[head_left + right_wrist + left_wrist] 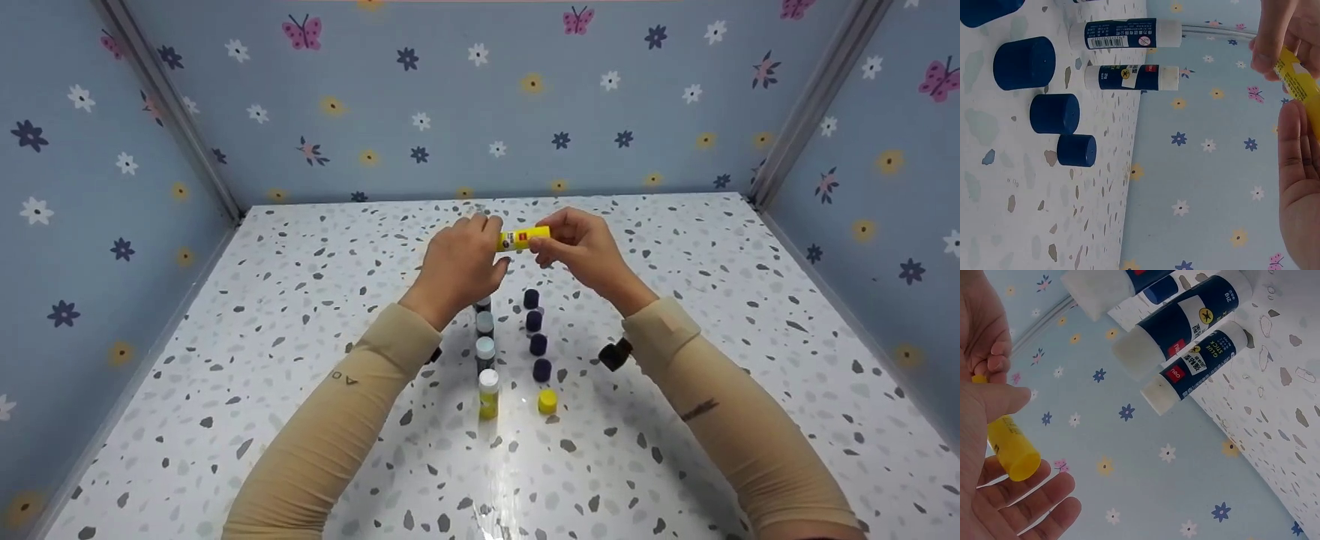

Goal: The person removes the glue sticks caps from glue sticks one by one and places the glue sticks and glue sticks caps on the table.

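In the head view a yellow glue stick (525,238) is held level above the far part of the table. My right hand (585,251) pinches its right end between thumb and fingers. My left hand (461,259) is around its left end and hides it, thumb standing off from the stick. The left wrist view shows the same glue stick (1010,444) between the thumb and the loosely spread fingers (1061,506). Below stand a yellow glue stick (488,394) with a white top and several blue glue sticks (1193,363) with bare white tops.
A row of several dark blue caps (538,345) runs to the right of the standing sticks, with a yellow cap (547,401) at its near end. A black device (615,354) is at the right wrist. Patterned walls (450,97) enclose the speckled table (337,465).
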`<action>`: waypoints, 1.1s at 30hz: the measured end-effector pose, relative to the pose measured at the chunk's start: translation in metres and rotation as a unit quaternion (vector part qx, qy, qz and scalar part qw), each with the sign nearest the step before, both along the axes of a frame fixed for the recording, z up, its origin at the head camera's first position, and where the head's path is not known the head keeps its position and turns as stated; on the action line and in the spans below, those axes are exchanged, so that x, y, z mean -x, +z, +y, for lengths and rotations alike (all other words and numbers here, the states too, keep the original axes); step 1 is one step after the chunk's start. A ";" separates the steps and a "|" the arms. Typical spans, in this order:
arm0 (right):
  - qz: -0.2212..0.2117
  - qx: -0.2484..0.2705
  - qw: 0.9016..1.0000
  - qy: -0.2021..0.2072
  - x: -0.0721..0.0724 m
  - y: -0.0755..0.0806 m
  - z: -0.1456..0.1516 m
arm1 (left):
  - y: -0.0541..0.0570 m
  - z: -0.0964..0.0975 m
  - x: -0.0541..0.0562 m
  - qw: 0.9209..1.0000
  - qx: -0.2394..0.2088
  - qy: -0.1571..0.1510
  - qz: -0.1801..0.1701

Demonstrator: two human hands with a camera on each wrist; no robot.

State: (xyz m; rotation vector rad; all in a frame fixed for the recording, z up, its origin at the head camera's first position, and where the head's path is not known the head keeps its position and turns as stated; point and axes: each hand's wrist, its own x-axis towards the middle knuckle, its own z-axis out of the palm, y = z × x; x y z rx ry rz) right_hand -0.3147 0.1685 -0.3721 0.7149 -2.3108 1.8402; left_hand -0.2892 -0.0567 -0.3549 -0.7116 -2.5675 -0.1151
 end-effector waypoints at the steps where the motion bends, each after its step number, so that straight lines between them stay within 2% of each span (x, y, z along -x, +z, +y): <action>1: -0.004 0.007 1.000 0.006 -0.001 0.000 -0.001 | 0.000 0.001 0.000 1.000 0.003 0.001 0.005; 8: -0.023 0.043 0.998 0.032 -0.009 0.003 -0.010 | 0.001 0.006 0.002 0.999 0.022 0.018 0.031; 14: -0.030 0.057 0.997 0.046 -0.013 0.005 -0.018 | 0.003 0.007 0.001 0.999 0.018 0.042 0.026; 18: -0.028 0.058 0.997 0.051 -0.014 0.005 -0.020 | 0.003 0.005 0.001 0.998 0.025 0.043 0.036; 21: -0.019 0.045 0.997 0.055 -0.014 0.005 -0.020 | 0.002 0.003 0.001 0.998 0.041 0.041 0.039; 27: 0.014 -0.018 0.998 0.056 -0.013 0.005 -0.018 | 0.003 -0.001 0.001 0.997 0.063 0.033 0.021; 33: 0.050 -0.105 0.992 0.052 -0.013 0.005 -0.016 | -0.002 -0.007 0.002 0.996 0.083 0.015 0.032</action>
